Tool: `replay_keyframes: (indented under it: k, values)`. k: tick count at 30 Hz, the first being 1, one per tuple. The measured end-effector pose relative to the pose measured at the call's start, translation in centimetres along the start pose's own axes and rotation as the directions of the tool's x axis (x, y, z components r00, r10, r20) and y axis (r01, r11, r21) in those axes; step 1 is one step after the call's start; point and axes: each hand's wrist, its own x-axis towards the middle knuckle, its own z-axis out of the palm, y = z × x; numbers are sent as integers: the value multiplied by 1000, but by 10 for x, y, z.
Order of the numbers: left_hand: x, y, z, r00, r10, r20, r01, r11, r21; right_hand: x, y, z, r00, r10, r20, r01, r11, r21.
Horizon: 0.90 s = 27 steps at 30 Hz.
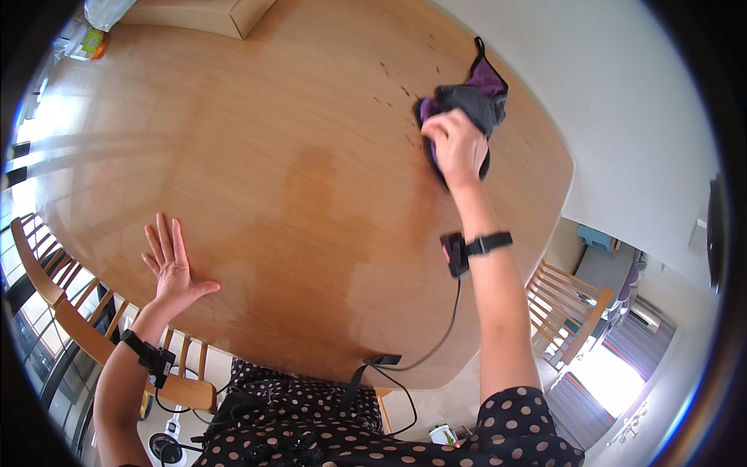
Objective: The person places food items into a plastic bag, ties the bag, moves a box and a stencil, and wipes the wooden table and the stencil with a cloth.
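Observation:
My right hand (458, 143) grips a crumpled purple and dark grey cloth (475, 105) with black edging. The cloth rests on the wooden table (262, 122) towards its right side, and a black loop sticks up from its far corner. Small dark brown bits (404, 91) lie scattered just left of the cloth and beyond it. Over at the near left, my left hand (174, 271) lies with fingers spread on the tabletop, holding nothing. Part of the cloth is hidden under my right hand.
A cardboard box (187, 16) and a jar with a yellow-green label (87, 44) stand at the far left. Wooden chairs (76, 315) (569, 309) flank the table. A cable (449, 327) runs from my right wrist device across the near edge. A white wall (613, 105) borders the right side.

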Motion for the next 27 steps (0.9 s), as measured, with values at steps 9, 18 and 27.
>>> replay_keyframes:
  k: [9,18,27]
  values:
    - [-1,-1,1,1000,-2,-28,2,1000,-1,-24,-14,0,999,-5,51,1,997,79]
    - [0,3,2,1000,10,-21,-10,1000,1,-12,8,7,1000,-23,-13,23,999,33]
    - [1,5,2,1000,10,-26,-10,1000,-6,-16,-6,-7,995,95,43,-93,994,-53]
